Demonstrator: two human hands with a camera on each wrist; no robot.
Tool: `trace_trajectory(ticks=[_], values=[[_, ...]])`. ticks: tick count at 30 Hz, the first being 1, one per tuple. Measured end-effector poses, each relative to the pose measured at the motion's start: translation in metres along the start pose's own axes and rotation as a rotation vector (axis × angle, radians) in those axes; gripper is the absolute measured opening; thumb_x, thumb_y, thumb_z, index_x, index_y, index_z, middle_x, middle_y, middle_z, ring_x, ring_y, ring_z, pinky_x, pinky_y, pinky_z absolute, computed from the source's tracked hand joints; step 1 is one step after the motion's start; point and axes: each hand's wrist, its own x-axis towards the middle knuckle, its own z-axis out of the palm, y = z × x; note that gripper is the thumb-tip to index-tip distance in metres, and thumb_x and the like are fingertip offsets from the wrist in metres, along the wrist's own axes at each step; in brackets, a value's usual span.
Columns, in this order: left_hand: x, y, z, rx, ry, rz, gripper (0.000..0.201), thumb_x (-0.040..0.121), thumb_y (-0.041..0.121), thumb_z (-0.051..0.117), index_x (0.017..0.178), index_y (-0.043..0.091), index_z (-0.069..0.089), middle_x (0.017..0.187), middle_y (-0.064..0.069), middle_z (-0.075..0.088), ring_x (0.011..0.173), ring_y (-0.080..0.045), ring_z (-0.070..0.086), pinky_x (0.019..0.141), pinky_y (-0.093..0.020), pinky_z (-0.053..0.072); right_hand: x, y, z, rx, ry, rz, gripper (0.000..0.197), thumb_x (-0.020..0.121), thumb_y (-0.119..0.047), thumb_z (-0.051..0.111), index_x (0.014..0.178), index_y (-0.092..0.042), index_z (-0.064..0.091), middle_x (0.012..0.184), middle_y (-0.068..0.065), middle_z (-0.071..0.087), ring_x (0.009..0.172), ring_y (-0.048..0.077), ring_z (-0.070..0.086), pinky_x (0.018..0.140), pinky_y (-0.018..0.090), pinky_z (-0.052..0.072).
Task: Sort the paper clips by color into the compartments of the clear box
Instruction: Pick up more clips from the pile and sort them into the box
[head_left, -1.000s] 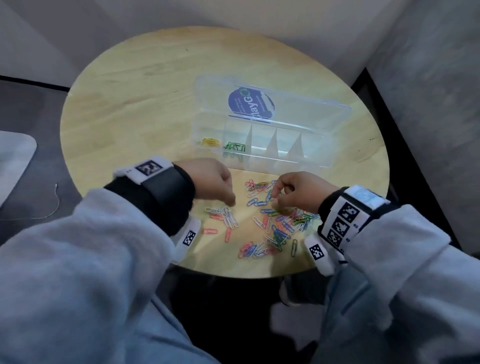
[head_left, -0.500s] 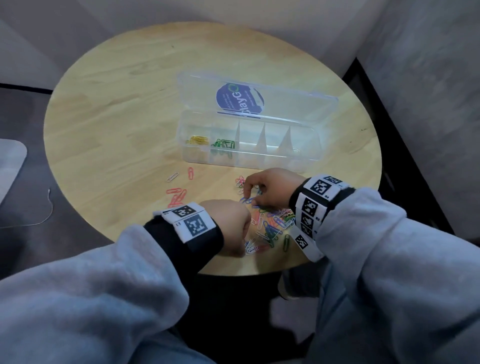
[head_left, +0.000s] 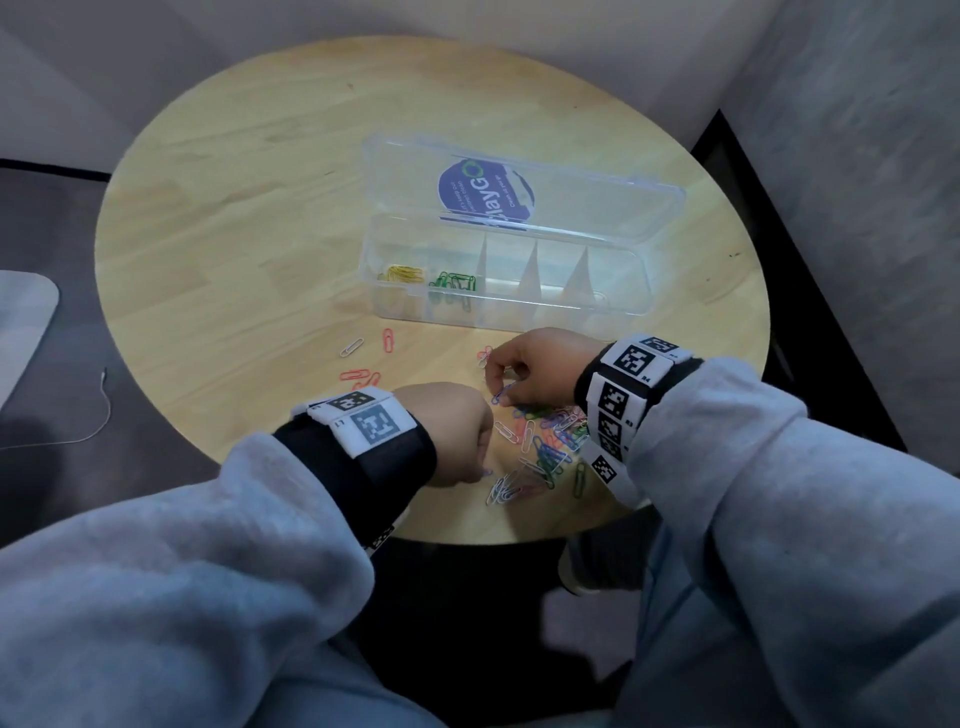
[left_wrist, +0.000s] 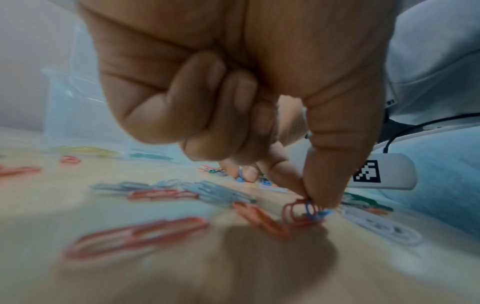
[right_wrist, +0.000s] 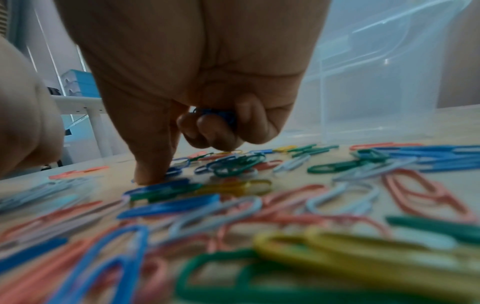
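Wooden and pale, the round table (head_left: 218, 249) carries a clear plastic box with an open lid (head_left: 613, 299) near its middle. This box has several compartments in a row. Yellow paper clips (head_left: 400, 274) lie in the leftmost compartment, and green paper clips (head_left: 453, 283) lie in the one just beside it. What the other compartments hold cannot be told.

Between the box and the near edge of the table there is a loose pile of mixed coloured paper clips (head_left: 545, 441), blue, red, green, white and yellow together. A few red paper clips (head_left: 363, 376) and one white paper clip (head_left: 351, 347) lie apart from the pile, on its left side.

The left hand (head_left: 452, 431) is low over the left edge of the pile. In the left wrist view its thumb and forefinger are closed narrowly on a small blue paper clip (left_wrist: 311, 209), which touches a red clip on the table; the other fingers are curled into the palm.

The right hand (head_left: 545, 364) is over the far side of the pile, near the front wall of the box. Its curled fingers keep a bunch of blue paper clips (right_wrist: 221, 116) inside the palm, and the thumb tip presses down on another blue clip lying on the table.

Grey sleeves (head_left: 156, 571) cover both arms, and bands with black and white square markers (head_left: 623, 384) are around the wrists.
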Motion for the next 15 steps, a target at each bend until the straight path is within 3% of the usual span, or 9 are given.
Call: trace_trajectory(ticks=[2,5,8,11,12,15], values=[[0.0,-0.003,0.0,-0.008,0.006,-0.011,0.015,0.082,0.034,0.066,0.072,0.024,0.058,0.071,0.008,0.055,0.06,-0.007,0.045,0.048,-0.022,0.03,0.001,-0.001,-0.001,-0.018,-0.02,0.02,0.013,0.083,-0.024,0.066,0.094,-0.018,0.065,0.064,-0.011,0.045,0.063,0.01,0.045,0.056,0.018,0.033],[-0.003,-0.006,-0.001,-0.006,0.028,-0.005,0.015,0.078,0.034,0.068,0.077,0.026,0.056,0.074,0.009,0.055,0.068,-0.012,0.049,0.049,-0.022,0.029,0.0,-0.006,-0.001,-0.072,-0.064,0.047,0.007,0.084,-0.024,0.064,0.082,-0.02,0.058,0.065,-0.01,0.049,0.063,0.011,0.048,0.053,0.02,0.034],[-0.006,-0.005,0.0,0.031,0.05,0.004,0.011,0.078,0.03,0.066,0.076,0.026,0.056,0.068,0.009,0.05,0.062,-0.009,0.045,0.048,-0.022,0.029,-0.005,-0.005,0.001,-0.042,-0.092,0.085,0.006,0.082,-0.02,0.062,0.082,-0.014,0.065,0.063,-0.007,0.059,0.057,0.009,0.05,0.053,0.021,0.039],[-0.007,-0.002,0.002,0.087,0.028,0.036,0.015,0.08,0.028,0.064,0.072,0.025,0.052,0.066,0.008,0.048,0.064,-0.011,0.044,0.048,-0.021,0.028,-0.012,0.0,0.004,0.089,-0.089,0.125,0.006,0.078,-0.014,0.064,0.081,-0.01,0.067,0.065,0.001,0.064,0.052,0.008,0.052,0.052,0.02,0.042],[-0.007,-0.001,0.002,0.11,0.015,0.053,0.015,0.081,0.028,0.064,0.073,0.025,0.051,0.065,0.008,0.046,0.063,-0.012,0.044,0.048,-0.021,0.027,-0.015,0.002,0.004,0.155,-0.065,0.127,0.002,0.077,-0.013,0.066,0.076,-0.012,0.066,0.062,0.0,0.063,0.048,0.005,0.052,0.05,0.018,0.042],[-0.007,0.003,0.0,0.151,-0.005,0.087,0.012,0.08,0.021,0.062,0.082,0.028,0.052,0.066,0.006,0.044,0.062,-0.013,0.042,0.047,-0.023,0.024,-0.021,0.011,-0.002,0.355,0.028,0.129,0.019,0.077,-0.014,0.07,0.062,-0.017,0.058,0.051,-0.009,0.055,0.04,0.0,0.044,0.045,0.014,0.038]])
